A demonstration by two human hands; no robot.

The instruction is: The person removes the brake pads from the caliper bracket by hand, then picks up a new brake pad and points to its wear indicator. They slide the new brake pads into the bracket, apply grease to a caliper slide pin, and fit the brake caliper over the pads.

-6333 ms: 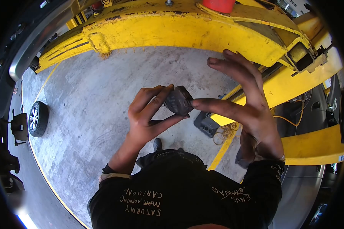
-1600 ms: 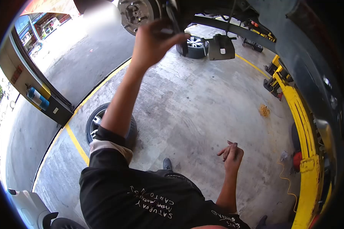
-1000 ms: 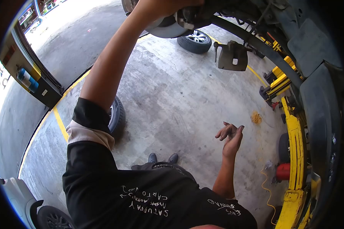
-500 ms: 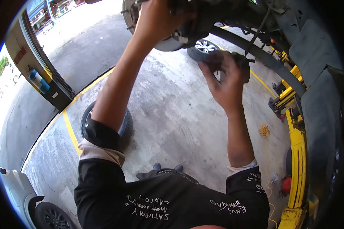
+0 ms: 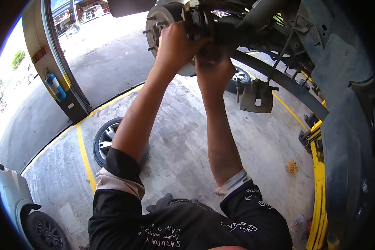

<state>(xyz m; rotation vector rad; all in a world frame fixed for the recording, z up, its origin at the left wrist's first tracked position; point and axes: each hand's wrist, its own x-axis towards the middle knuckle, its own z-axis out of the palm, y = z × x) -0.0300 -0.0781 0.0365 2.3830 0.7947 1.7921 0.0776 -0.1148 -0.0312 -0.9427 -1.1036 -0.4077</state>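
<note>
A brake disc hub (image 5: 158, 25) with wheel studs is at the top centre, with the brake bracket (image 5: 196, 18) on its right side. My left hand (image 5: 175, 43) is closed against the hub and bracket, its fingertips largely hidden. Right beside it, my right hand (image 5: 215, 68) is closed at the lower part of the bracket; whatever it holds is in shadow. A brake caliper (image 5: 256, 98) hangs from a hose to the right of my right hand, touched by neither hand.
A wheel (image 5: 105, 143) lies on the floor at left, another (image 5: 241, 76) beyond the hands. Yellow lift arm (image 5: 318, 187) and dark fender liner (image 5: 346, 125) stand right. A pillar with a blue extinguisher (image 5: 55, 87) and a parked car (image 5: 14, 196) are left.
My right hand has moved left and up from beside the hanging caliper to the bracket, next to my left hand. The view has shifted, showing more of the hub and the caliper.
</note>
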